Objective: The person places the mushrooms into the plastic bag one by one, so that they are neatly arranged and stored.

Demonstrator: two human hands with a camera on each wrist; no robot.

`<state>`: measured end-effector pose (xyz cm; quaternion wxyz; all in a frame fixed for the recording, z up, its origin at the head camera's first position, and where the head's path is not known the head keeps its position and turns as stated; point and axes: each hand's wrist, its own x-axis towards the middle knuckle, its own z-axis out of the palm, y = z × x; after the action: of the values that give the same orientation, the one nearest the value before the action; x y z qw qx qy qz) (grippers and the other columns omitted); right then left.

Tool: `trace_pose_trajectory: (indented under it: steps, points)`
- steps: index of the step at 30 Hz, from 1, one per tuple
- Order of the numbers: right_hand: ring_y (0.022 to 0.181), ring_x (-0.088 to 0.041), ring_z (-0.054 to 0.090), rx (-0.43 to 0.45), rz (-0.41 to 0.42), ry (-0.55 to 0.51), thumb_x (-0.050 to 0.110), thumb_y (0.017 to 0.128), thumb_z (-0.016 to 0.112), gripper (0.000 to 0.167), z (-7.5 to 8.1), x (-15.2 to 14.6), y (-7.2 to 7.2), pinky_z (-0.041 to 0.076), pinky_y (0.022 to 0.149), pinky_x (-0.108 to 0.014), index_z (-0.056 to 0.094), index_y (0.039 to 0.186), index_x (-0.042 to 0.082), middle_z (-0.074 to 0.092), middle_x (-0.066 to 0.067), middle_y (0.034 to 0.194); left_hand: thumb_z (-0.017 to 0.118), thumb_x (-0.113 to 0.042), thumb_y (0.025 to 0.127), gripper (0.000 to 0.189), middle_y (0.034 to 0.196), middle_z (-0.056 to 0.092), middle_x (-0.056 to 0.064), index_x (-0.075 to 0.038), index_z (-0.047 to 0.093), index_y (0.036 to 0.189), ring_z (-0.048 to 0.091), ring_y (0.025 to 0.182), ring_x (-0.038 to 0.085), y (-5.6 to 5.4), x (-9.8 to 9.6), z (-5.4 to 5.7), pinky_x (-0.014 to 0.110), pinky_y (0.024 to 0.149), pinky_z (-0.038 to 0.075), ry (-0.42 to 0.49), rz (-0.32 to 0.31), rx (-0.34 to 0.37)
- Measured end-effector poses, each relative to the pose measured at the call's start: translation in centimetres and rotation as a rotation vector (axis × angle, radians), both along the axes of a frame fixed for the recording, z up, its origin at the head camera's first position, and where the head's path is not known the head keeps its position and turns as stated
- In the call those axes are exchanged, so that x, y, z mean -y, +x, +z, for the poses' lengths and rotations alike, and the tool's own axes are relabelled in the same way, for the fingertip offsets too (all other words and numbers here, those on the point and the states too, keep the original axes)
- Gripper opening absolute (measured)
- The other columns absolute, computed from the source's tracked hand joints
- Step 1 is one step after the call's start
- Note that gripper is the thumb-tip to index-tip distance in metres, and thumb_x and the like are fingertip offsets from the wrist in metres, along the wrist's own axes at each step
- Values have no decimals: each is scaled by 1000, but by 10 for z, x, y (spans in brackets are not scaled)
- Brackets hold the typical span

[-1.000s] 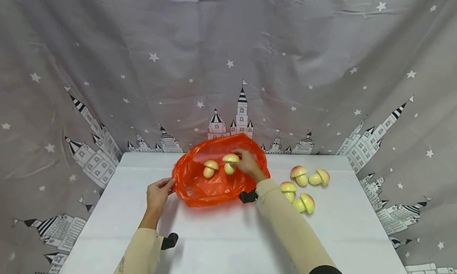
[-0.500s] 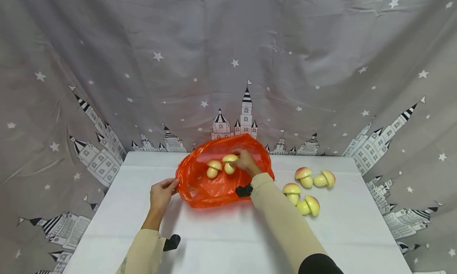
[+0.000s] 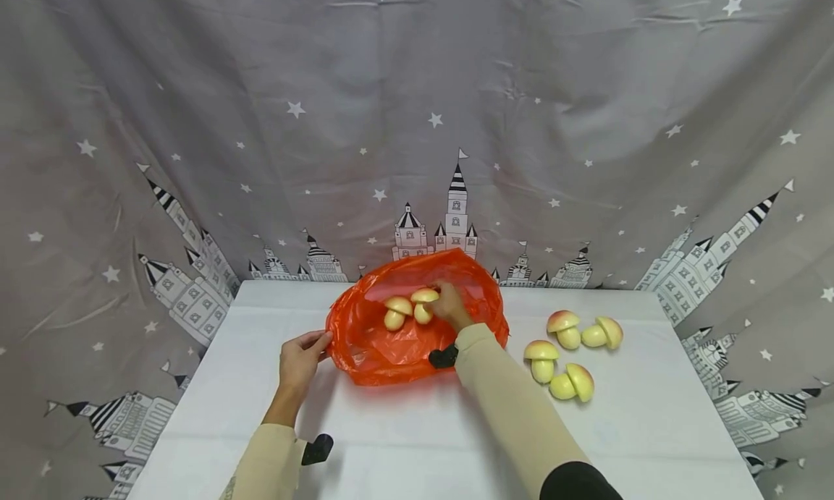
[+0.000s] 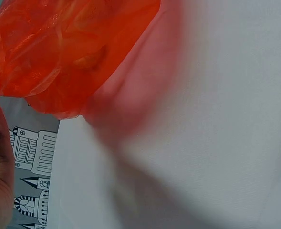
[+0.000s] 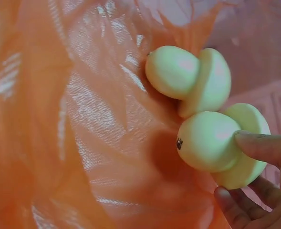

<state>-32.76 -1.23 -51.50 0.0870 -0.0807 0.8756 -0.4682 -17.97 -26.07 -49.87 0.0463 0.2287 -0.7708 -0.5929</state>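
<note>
An orange-red plastic bag (image 3: pixel 365 368) stands with its mouth spread wide. My left hand (image 3: pixel 302 366) pinches the left side of its rim between thumb and fingers; the left wrist view catches only part of that hand. Inside the bag, my right hand (image 3: pixel 452 306) holds a yellow toy mushroom (image 5: pixel 209 140) with a faintly reddish cap, thumb on one side and fingers beneath. Right beside it lies another toy mushroom (image 3: pixel 394 320) on the bag's inner surface. Both stems point toward the bag's near side.
Several more toy mushrooms sit in a group on the right of the white table (image 3: pixel 404 456), among them a red-capped mushroom (image 3: pixel 564 329) at the back. A grey curtain (image 3: pixel 326 73) printed with castles hangs behind the table's far edge.
The mushroom in my right hand has come closer to the other one in the bag. My left hand keeps its pinch on the rim. The head view has shifted slightly.
</note>
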Motion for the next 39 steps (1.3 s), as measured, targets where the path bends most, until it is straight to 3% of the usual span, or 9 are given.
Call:
trace_pose_trajectory:
  steps: [9,24,31,36,39]
  points:
    - [114,-34,55,45,-41,2,-2,82,70,44,-8,6,0,46,100,-44,60,125,-2,60,-18,125,60,-25,96,38,111,65,19,5,64,118,65,80,5,-1,1,2,16,75,54,-15,-3,-4]
    - [111,-32,56,69,-30,9,-2,82,70,47,-19,7,-4,46,100,-42,59,127,-1,60,-17,126,62,-21,95,36,106,67,16,8,64,116,64,77,4,-2,0,4,17,73,55,9,15,-15]
    - [112,-34,54,98,7,0,-2,82,71,54,-4,3,-4,47,99,-44,53,134,-3,55,-21,131,61,-23,96,35,110,65,18,5,64,117,64,79,5,-3,-2,4,15,74,54,6,3,-9]
    - [124,-37,48,42,62,6,3,82,73,59,12,0,-3,41,105,-47,50,136,-3,51,-22,136,62,-23,95,37,110,65,19,7,63,118,64,79,5,-3,-2,3,17,75,55,15,3,-12]
    - [123,-39,48,14,103,-6,6,82,74,58,23,-1,0,40,104,-49,51,135,-1,52,-22,135,61,-23,96,37,113,64,20,6,63,119,64,80,5,-3,-1,2,17,76,55,10,2,-5]
